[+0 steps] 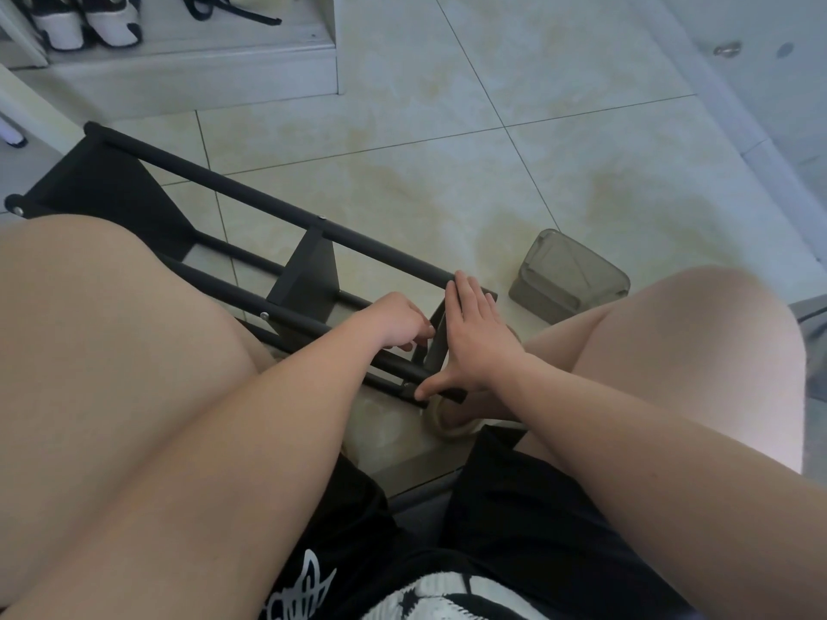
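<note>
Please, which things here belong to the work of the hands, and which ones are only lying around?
Part of the job:
- black rack frame
- its grey end piece
- left hand, fingers curled beside that piece
- right hand, flat on the frame

Only lying about:
- grey plastic box on the floor
- shoes on the shelf
</note>
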Demonstrator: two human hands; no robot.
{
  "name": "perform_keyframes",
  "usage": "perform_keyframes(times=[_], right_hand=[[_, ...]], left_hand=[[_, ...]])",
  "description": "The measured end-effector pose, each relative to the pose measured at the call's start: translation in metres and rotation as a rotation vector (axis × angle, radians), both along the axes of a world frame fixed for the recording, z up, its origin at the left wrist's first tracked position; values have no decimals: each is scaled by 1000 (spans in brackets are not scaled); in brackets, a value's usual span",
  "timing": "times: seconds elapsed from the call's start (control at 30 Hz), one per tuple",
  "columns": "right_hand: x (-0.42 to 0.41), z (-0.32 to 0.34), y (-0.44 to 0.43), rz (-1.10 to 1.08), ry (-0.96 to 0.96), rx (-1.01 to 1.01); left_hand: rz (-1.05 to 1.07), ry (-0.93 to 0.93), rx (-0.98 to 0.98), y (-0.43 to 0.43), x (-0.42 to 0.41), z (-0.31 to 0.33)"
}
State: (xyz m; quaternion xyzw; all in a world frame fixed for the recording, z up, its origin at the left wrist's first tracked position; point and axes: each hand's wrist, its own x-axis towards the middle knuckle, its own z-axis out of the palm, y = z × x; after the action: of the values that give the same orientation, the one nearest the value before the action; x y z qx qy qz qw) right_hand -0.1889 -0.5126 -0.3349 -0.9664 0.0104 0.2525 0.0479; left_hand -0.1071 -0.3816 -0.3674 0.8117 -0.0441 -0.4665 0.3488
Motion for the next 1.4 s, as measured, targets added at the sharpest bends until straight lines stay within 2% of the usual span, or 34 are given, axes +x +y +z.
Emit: perform_keyframes(times=[0.3, 0.97, 1.4], right_hand=[[0, 2, 1, 7, 13, -11], [1, 5, 2, 8, 21, -11], [0, 3, 2, 5, 14, -9]], left_hand=[[9, -33, -10, 2, 1, -6], [48, 23, 1, 1, 1, 2], [-129, 52, 45, 0, 1, 11]])
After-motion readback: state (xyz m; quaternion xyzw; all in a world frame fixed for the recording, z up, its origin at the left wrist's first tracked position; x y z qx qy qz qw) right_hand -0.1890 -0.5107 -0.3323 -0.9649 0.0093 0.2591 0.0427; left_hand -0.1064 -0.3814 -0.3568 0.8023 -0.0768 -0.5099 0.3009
